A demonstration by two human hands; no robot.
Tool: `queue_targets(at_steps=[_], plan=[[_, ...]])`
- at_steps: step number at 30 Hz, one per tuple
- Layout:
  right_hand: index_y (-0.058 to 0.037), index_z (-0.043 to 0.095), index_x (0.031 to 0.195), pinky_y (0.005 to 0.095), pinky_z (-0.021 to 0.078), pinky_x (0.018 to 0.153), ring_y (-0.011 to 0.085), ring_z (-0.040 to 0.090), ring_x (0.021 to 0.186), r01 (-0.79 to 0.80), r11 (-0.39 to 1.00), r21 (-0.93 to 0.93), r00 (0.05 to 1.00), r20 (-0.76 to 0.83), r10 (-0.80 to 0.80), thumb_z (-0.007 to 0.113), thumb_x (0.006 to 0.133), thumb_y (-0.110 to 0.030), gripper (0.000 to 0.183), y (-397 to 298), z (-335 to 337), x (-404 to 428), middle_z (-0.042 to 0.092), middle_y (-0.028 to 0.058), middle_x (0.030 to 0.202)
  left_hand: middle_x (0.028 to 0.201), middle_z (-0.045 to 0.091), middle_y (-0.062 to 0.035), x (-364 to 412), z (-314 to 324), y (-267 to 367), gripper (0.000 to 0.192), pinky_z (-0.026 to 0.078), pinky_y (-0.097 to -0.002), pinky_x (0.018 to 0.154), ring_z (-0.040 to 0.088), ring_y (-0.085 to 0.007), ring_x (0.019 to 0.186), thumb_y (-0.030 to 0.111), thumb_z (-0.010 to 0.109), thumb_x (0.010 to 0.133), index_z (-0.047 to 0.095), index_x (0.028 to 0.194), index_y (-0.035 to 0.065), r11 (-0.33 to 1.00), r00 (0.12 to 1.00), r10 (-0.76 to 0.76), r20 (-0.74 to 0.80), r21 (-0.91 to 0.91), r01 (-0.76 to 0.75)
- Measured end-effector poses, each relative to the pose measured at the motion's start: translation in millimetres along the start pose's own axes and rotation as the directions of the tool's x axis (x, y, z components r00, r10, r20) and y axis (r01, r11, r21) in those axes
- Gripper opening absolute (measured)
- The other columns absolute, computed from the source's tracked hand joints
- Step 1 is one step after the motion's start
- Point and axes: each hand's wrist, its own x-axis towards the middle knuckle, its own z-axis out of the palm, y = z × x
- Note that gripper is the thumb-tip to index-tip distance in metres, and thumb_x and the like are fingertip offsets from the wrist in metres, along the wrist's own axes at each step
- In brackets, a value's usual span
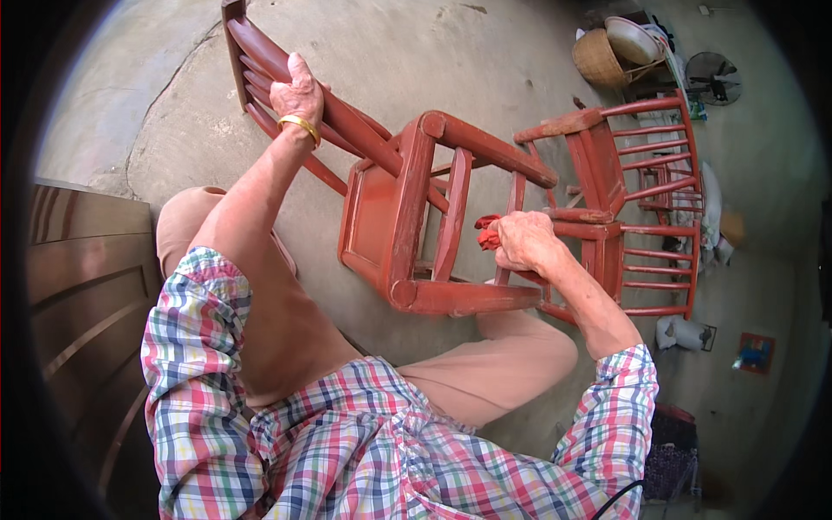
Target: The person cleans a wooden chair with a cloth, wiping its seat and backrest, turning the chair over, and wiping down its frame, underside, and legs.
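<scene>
A red-painted wooden chair [409,214] lies tipped before me, its backrest to the upper left and its legs towards the right. My left hand [298,97], with a yellow bangle at the wrist, is closed around a post of the backrest, thumb up. My right hand [525,242] grips a bunched red cloth [487,234] close to a rung between the chair's legs. Whether the cloth touches the rung cannot be told. The paint on the legs is worn and scuffed.
Two more red wooden chairs [601,162] [601,266] stand just right of my right hand. A woven basket [599,58], a basin [632,40] and a fan [713,78] are at the upper right. Brown wooden furniture [91,260] is at the left, on the concrete floor [195,143].
</scene>
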Motion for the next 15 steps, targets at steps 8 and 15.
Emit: queue_targets(at_steps=[8,15], plan=[[-0.0027,0.065,0.083,0.0413,0.0491,0.068,0.0356,0.063,0.076,0.029,0.918,0.396,0.982,0.159,-0.099,0.056,0.062,-0.018,0.028,0.4,24.9,-38.9,0.063,0.0231,0.079,0.064,0.061,-0.0188,4.6,4.6,-8.8,0.064,0.050,-0.0381,0.069,0.063,-0.0305,0.064,0.054,0.048,0.086,0.057,0.074,-0.0083,1.000,1.000,-0.005,-0.016,0.024,0.005],[0.0035,0.060,0.083,0.0293,0.0456,0.058,0.0129,0.056,0.066,-0.136,0.644,0.753,0.958,0.265,-0.107,0.065,0.068,-0.023,0.031,-17.6,27.9,-33.8,0.061,0.0058,0.069,0.065,0.066,-0.0154,29.9,8.4,-29.9,0.068,0.053,-0.0324,0.060,0.065,-0.0247,0.062,0.060,0.047,0.085,0.059,0.086,-0.0073,0.998,0.999,-0.045,-0.012,0.047,0.045]])
